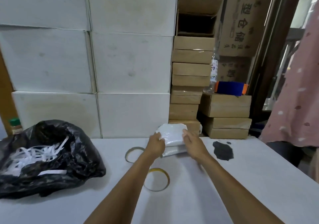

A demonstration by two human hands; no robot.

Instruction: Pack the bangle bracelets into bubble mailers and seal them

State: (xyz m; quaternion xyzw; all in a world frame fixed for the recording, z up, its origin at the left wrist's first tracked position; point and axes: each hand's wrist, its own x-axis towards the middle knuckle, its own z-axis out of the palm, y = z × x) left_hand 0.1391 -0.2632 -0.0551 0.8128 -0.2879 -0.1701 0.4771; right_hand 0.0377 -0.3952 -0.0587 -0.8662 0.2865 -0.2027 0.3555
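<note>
The white table (pixel 241 180) stands against stacked white cartons (pixel 131 63) and brown boxes (pixel 191 68). At its far edge the top bubble mailer (pixel 171 134) of a small pile is held at both ends: left hand (pixel 156 143) curled on its left edge, right hand (pixel 194 143) on its right. It looks light, soft and slick, so edge grips suit it. The stiff, thin bangles lie nearer, far bangle (pixel 134 154) and near bangle (pixel 156 179), with a black bag (pixel 51 158) beyond.
</note>
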